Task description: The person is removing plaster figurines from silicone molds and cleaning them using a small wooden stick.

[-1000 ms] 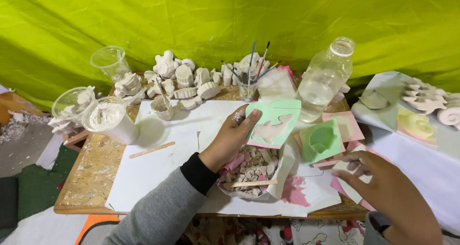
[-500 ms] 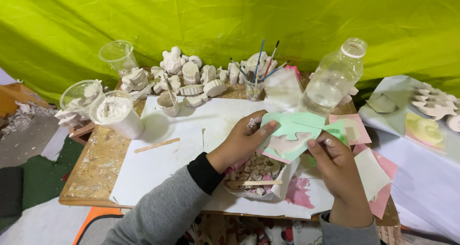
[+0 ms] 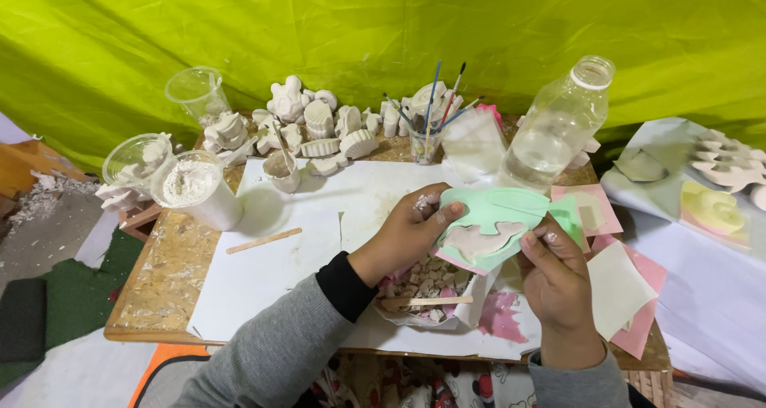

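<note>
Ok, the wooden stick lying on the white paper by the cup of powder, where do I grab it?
Take the stick at its middle, pinching across its narrow width from above. It lies flat and free on the paper, slanting up to the right, with bare paper all around, so the left hand could probably reach it unobstructed.

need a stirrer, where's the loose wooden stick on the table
In the head view the wooden stick lies flat on the white paper, left of the left hand, below the plaster cup.
</note>
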